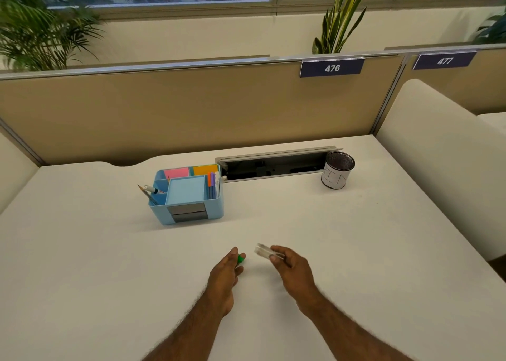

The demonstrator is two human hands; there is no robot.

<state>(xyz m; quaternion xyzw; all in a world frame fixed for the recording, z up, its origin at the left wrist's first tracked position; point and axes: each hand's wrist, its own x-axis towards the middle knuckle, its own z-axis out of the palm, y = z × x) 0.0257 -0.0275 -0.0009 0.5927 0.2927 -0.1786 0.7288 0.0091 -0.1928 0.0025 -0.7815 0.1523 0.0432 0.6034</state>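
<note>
My left hand point(223, 278) holds a small item with a green tip point(241, 258) between thumb and fingers; most of that item is hidden by the hand. My right hand point(291, 269) pinches a clear plastic cap or tube point(263, 250) that points toward the left hand. A small gap separates the green tip from the clear piece. Both hands hover just above the white desk point(109, 264), near its front middle.
A light blue desk organizer point(189, 212) holds pink, orange and blue sticky notes, a pencil, a marker and pens. A mesh cup point(338, 173) wrapped in white paper stands back right beside an open cable tray point(273, 166). Beige partitions enclose the desk.
</note>
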